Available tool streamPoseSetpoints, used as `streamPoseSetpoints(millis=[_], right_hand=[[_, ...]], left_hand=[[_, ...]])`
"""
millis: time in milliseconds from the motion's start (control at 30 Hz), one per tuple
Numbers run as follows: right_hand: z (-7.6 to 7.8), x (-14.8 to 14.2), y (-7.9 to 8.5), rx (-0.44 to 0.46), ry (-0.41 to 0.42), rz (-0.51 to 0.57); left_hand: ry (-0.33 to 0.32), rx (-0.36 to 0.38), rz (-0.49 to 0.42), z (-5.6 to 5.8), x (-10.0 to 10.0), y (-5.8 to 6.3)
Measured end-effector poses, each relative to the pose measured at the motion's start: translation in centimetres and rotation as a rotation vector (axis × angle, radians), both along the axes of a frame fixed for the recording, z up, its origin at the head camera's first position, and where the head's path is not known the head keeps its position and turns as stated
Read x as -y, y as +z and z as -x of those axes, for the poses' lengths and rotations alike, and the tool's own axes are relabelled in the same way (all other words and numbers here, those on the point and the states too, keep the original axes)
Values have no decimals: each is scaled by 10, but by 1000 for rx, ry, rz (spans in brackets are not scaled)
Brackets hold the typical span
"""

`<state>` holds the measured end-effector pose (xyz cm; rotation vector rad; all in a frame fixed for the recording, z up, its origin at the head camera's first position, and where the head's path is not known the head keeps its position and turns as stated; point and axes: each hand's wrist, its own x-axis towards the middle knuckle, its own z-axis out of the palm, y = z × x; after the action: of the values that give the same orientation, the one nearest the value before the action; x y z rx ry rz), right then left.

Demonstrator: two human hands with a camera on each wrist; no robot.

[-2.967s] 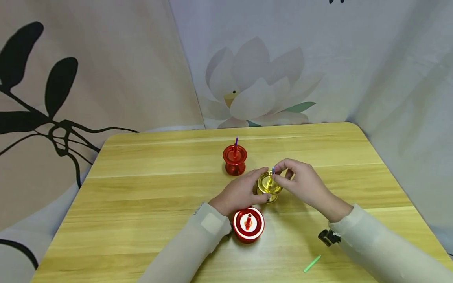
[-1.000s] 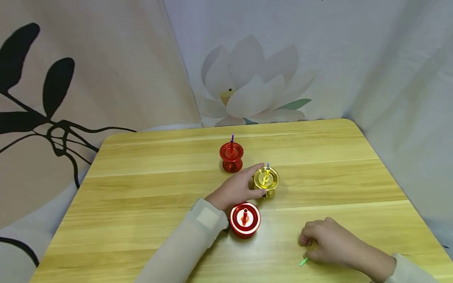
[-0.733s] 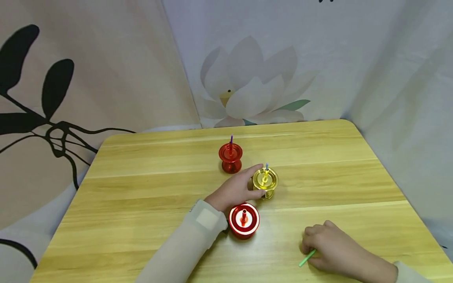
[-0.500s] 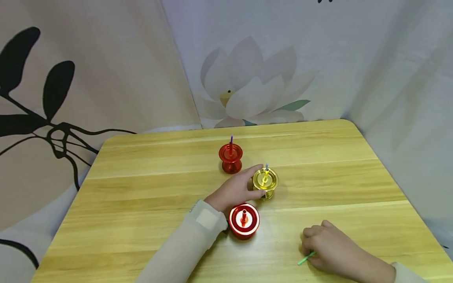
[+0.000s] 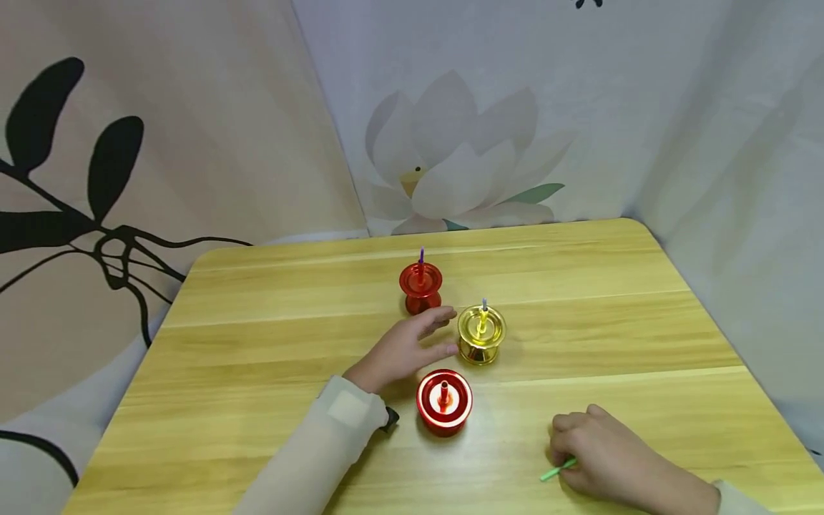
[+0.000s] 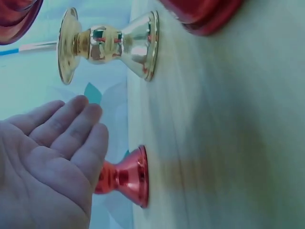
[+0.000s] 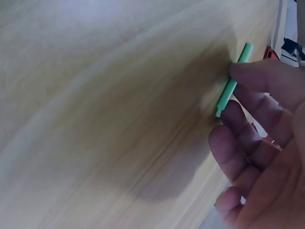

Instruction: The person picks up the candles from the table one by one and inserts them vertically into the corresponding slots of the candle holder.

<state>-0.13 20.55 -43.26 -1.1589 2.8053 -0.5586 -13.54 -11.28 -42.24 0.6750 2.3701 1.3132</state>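
My left hand (image 5: 402, 350) is just left of a gold candle holder (image 5: 479, 352), fingers extended and apart from it. A slim bluish candle (image 5: 485, 305) stands in that holder's socket. Low at the right, my right hand (image 5: 601, 450) pinches a thin green candle (image 7: 232, 83) between thumb and fingers, close over the tabletop. Behind the left hand stands a red candle holder (image 5: 420, 279) bearing a purple candle (image 5: 421, 256). Nearer the front, a second red candle holder (image 5: 444, 418) has a bare socket. In the left wrist view, the left palm lies beside the gold holder.
The holders stand on a wood-grain table (image 5: 290, 286) with rounded back corners. Behind it hangs a pale curtain (image 5: 257, 129) printed with leaves and a flower. A black wrist camera (image 5: 389, 419) shows at the left cuff.
The left hand has let go of the gold holder and drawn back left. Earlier, the right hand moved from the bluish candle to the front right and picked up the green candle.
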Motion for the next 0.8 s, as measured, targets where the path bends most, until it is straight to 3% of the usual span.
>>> streamPoseSetpoints(millis=[200,333,600,800], right_hand=[[-1,-2,-2,50,-7,7],[-1,-2,-2,55,-11,17],[-2,-2,-2,40,-27,16],[-2,-1,0,79,-29,-7]], left_hand=[[-22,-7,-98,-10,12,-2],[-40,16,-142,-19,18,3],[-66,8,-62,-42,21,16],[-92,-16,51,-61,17,15]])
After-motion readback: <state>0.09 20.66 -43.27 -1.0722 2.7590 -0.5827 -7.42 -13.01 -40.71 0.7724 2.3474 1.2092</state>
